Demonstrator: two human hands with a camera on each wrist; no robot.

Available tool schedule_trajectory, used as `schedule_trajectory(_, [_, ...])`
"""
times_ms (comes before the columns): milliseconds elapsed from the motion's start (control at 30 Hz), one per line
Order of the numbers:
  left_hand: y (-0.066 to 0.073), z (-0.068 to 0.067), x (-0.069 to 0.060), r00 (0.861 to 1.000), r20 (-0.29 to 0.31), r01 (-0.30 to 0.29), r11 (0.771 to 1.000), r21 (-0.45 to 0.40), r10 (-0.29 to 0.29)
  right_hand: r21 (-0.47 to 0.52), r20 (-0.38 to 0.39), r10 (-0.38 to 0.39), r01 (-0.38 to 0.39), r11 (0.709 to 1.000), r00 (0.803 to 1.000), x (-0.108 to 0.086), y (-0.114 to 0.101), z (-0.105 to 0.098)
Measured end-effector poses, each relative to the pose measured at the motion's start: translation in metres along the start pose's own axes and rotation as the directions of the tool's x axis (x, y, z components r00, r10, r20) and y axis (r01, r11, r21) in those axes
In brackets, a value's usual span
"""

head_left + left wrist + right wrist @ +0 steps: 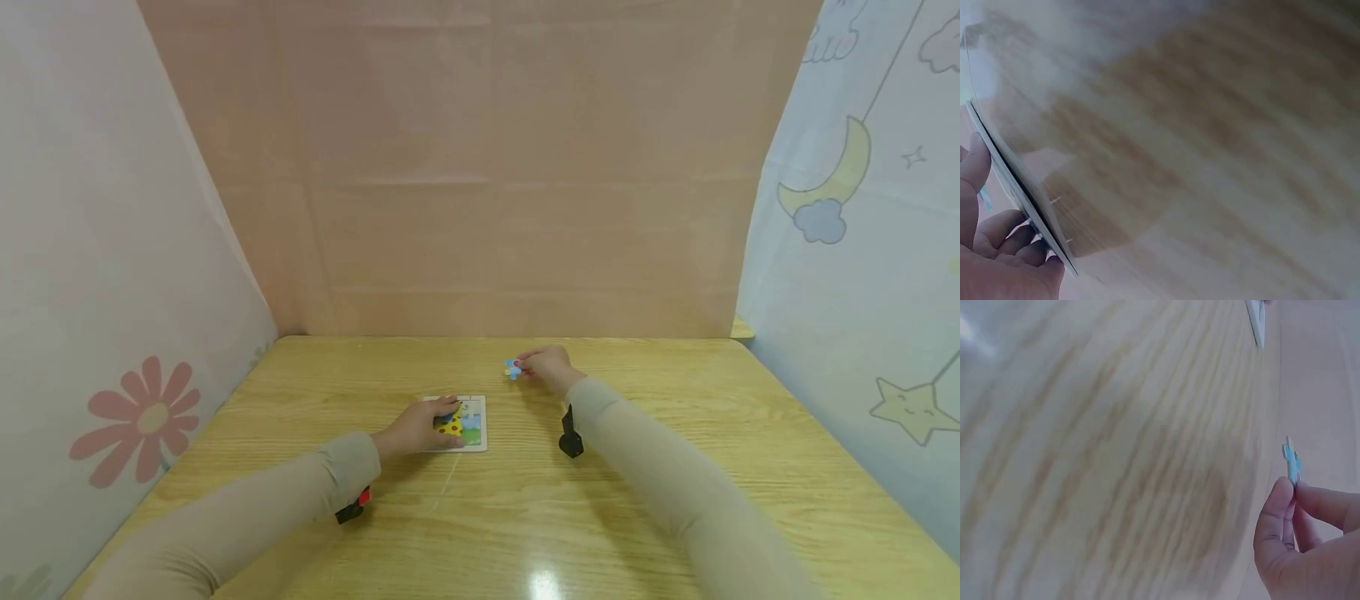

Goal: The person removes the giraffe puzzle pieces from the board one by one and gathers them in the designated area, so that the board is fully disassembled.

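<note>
A small jigsaw puzzle board [474, 447] with a white border lies on the wooden table, showing a yellow spotted figure over blue and green. My left hand [422, 423] holds this board from its left side, with the fingers at the far part and the thumb near the front edge. In the left wrist view, curled fingers [1007, 228] meet the board's edge [1019, 194]. Farther back and to the right, my right hand [550, 367] pinches a light blue puzzle piece [513, 368] with a bit of red. The right wrist view shows the piece [1292, 464] between thumb and fingertips, raised off the table.
The wooden table [645, 400] has rounded far corners. Behind it hangs a plain pinkish-tan cloth [487, 183]. Printed cloths stand at both sides, one with a flower [153, 418], the other with a moon [836, 179] and star. Each wrist carries a dark strapped device [571, 437].
</note>
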State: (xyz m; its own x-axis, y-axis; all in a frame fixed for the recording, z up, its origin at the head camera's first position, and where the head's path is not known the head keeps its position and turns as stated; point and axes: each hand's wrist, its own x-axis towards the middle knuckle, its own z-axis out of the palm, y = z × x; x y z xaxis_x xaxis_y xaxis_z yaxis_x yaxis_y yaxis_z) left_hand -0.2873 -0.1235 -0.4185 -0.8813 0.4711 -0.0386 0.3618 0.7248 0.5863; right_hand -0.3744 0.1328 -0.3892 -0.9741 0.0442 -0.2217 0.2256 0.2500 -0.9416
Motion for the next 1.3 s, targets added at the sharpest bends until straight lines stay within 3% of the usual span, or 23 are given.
schedule_trajectory(233, [0.002, 0.0, 0.0, 1.0, 0.004, 0.006, 1.0, 0.014, -0.006, 0.015, -0.106, 0.074, -0.073, 0.997, 0.992, 0.02, 0.01, -0.003])
schedule_trajectory(533, [0.003, 0.0, 0.001, 1.0, 0.007, -0.003, 1.0, -0.001, 0.003, -0.072, -0.173, 0.079, -0.093, 0.993, 0.982, 0.028, 0.011, -0.007])
schedule_trajectory(867, [0.005, -0.001, -0.002, 1.0, 0.009, -0.012, 1.0, 0.023, 0.012, -0.139, -0.189, 0.087, -0.115, 0.984, 0.978, 0.027, 0.01, -0.005])
schedule_trajectory(1100, [0.004, -0.001, -0.002, 1.0, 0.02, 0.009, 0.999, -0.033, -0.008, -0.15, -0.216, 0.114, -0.149, 0.977, 0.97, 0.028, 0.008, -0.005])
schedule_trajectory(1300, [0.007, -0.001, -0.003, 1.0, 0.023, 0.019, 0.999, -0.032, -0.019, -0.144, -0.213, 0.145, -0.177, 0.974, 0.966, 0.033, 0.008, -0.007])
